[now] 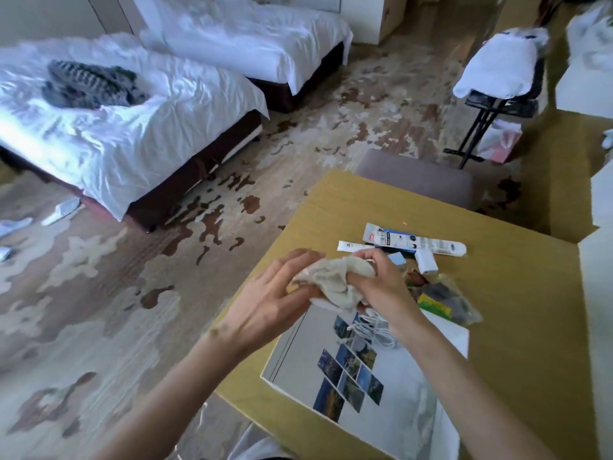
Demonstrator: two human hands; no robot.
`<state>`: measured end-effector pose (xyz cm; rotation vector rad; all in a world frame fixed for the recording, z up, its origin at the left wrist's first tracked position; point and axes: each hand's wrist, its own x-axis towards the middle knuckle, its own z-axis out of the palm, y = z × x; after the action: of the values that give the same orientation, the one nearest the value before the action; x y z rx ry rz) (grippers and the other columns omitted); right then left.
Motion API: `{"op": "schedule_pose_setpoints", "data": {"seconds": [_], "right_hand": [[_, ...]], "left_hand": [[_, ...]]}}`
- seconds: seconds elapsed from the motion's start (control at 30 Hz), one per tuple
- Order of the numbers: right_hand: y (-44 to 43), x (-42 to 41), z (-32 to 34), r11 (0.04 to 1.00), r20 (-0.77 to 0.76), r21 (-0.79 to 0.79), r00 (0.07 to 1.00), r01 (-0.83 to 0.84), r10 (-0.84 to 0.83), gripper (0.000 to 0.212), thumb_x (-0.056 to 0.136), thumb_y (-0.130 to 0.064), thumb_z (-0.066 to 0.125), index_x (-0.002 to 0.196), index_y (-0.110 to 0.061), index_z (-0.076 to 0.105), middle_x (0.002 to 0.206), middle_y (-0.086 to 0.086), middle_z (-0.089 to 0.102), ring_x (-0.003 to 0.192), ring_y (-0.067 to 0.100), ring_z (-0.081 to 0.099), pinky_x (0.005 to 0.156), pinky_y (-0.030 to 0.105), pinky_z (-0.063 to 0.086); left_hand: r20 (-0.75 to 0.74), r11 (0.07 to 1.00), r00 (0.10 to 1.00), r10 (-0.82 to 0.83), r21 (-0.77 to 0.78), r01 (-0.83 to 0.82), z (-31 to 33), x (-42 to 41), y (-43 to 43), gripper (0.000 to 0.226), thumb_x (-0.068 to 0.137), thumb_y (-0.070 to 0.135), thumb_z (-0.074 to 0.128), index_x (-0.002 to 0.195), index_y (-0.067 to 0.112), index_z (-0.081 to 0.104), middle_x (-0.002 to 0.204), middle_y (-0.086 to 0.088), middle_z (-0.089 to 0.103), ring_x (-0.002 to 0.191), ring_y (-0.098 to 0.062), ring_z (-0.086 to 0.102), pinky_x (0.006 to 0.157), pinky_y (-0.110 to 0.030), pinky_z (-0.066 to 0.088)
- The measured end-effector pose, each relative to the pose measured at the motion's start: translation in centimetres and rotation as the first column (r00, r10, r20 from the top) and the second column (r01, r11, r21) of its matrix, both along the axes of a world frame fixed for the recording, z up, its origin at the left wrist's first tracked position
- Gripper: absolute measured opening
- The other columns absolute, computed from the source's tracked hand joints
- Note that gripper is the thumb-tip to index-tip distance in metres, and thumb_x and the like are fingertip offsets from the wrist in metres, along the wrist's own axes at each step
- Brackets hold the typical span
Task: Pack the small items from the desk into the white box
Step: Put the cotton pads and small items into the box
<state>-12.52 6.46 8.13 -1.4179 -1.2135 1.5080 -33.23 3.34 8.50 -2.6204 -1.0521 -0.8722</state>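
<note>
Both hands hold a crumpled cream cloth (pixel 335 282) above the desk (pixel 517 353). My left hand (pixel 272 300) supports it from the left, fingers spread along it. My right hand (pixel 381 277) grips its right end. Below them lies the white box (pixel 298 353), its face printed with slanted photo tiles; a white cable (pixel 378 330) rests on it. Beyond my hands lie a white toothpaste tube (pixel 414 242), a small white carton (pixel 426 260), a pale blue pad (pixel 396 259) and a clear bag (pixel 444 298) of mixed items with a yellow-green packet.
A grey stool (pixel 418 177) stands at the desk's far edge. Two unmade beds (pixel 132 127) fill the left, over patterned carpet. A black folding stand (pixel 497 104) with white cloth is at the back right. White furniture borders the desk on the right.
</note>
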Motion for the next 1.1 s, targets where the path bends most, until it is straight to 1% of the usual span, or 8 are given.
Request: {"op": "schedule_pose_setpoints", "data": {"seconds": [0.13, 0.27, 0.4, 0.5, 0.6, 0.67, 0.83, 1.1], "right_hand": [[-0.9, -0.8, -1.3, 0.997, 0.091, 0.011, 0.993, -0.071, 0.070, 0.013, 0.080, -0.035, 0.070, 0.090, -0.033, 0.062, 0.074, -0.018, 0.066, 0.065, 0.000, 0.063, 0.050, 0.021, 0.046], [-1.3, 0.2, -1.3, 0.980, 0.224, 0.101, 0.963, -0.174, 0.148, 0.026, 0.087, -0.070, 0.046, 0.107, -0.056, 0.054, 0.101, -0.055, 0.048, 0.100, -0.032, 0.042, 0.078, 0.009, 0.036], [-1.1, 0.4, -2.4, 0.946, 0.434, 0.178, 0.884, -0.272, 0.172, 0.045, 0.072, -0.069, 0.069, 0.112, -0.057, 0.051, 0.110, -0.035, 0.058, 0.103, -0.014, 0.055, 0.075, 0.005, 0.045], [-0.2, 0.0, -3.9, 0.920, 0.598, 0.158, 0.776, -0.357, 0.198, 0.042, 0.079, -0.052, 0.072, 0.116, -0.047, 0.053, 0.108, -0.023, 0.064, 0.096, -0.005, 0.062, 0.075, 0.018, 0.052], [0.7, -0.2, -6.0, 0.871, 0.811, 0.087, 0.542, -0.484, 0.221, 0.037, 0.085, -0.039, 0.067, 0.120, -0.033, 0.055, 0.111, -0.010, 0.068, 0.101, 0.012, 0.064, 0.079, 0.035, 0.053], [1.4, -0.7, -6.8, 0.845, 0.891, 0.007, 0.387, -0.535, 0.237, 0.042, 0.087, -0.032, 0.064, 0.127, -0.034, 0.051, 0.120, -0.007, 0.066, 0.108, 0.017, 0.062, 0.082, 0.036, 0.051], [3.1, -3.0, -8.0, 0.810, 0.914, -0.025, 0.315, -0.586, 0.257, 0.051, 0.088, -0.006, 0.058, 0.132, -0.030, 0.049, 0.128, 0.000, 0.062, 0.113, 0.018, 0.060, 0.090, 0.035, 0.051], [1.1, -5.4, -8.4, 0.787, 0.995, 0.095, 0.035, -0.609, -0.094, 0.045, 0.062, -0.001, 0.077, 0.104, -0.010, 0.067, 0.089, 0.007, 0.065, 0.075, 0.025, 0.065, 0.050, 0.034, 0.053]], "left_hand": [[0.053, 0.972, 0.993, -0.106, -0.207, 0.115, -1.1, -0.4, -0.4, 0.011, 0.090, 0.018, 0.062, 0.097, 0.009, 0.061, 0.126, -0.008, 0.061, 0.118, -0.020, 0.056, 0.093, -0.033, 0.050], [0.434, 0.738, 0.864, 0.256, -0.665, 0.114, -3.4, -0.7, 0.3, 0.023, 0.083, 0.037, 0.066, 0.089, 0.033, 0.044, 0.102, 0.008, 0.063, 0.081, -0.021, 0.060, 0.065, -0.044, 0.052], [0.517, 0.486, 0.772, 0.371, -0.816, 0.313, -5.3, -0.7, 2.3, 0.045, 0.074, 0.040, 0.071, 0.107, 0.044, 0.040, 0.102, -0.001, 0.062, 0.084, -0.017, 0.063, 0.060, -0.034, 0.055], [0.203, 0.652, 0.971, 0.127, -0.755, 0.073, -7.1, -0.9, 3.7, 0.058, 0.083, 0.049, 0.062, 0.130, 0.035, 0.032, 0.113, 0.001, 0.062, 0.100, -0.014, 0.060, 0.080, -0.032, 0.054], [-0.055, 0.871, 0.996, 0.063, -0.485, -0.082, -8.2, -1.3, 4.6, 0.056, 0.089, 0.046, 0.054, 0.136, 0.021, 0.038, 0.125, -0.001, 0.058, 0.121, -0.021, 0.045, 0.101, -0.035, 0.039], [0.032, 0.858, 0.996, 0.086, -0.511, -0.058, -8.4, -1.8, 5.3, 0.050, 0.091, 0.040, 0.052, 0.135, 0.019, 0.042, 0.126, 0.000, 0.056, 0.124, -0.022, 0.042, 0.102, -0.035, 0.038], [0.139, 0.834, 0.984, 0.112, -0.552, -0.017, -9.2, -3.0, 6.2, 0.036, 0.093, 0.028, 0.051, 0.127, 0.016, 0.053, 0.119, 0.000, 0.060, 0.117, -0.022, 0.047, 0.096, -0.035, 0.043], [0.205, 0.767, 0.978, 0.034, -0.633, 0.106, -10.4, -3.3, 6.7, 0.031, 0.093, 0.020, 0.050, 0.124, 0.017, 0.053, 0.122, 0.000, 0.056, 0.111, -0.020, 0.051, 0.087, -0.036, 0.049]]}}
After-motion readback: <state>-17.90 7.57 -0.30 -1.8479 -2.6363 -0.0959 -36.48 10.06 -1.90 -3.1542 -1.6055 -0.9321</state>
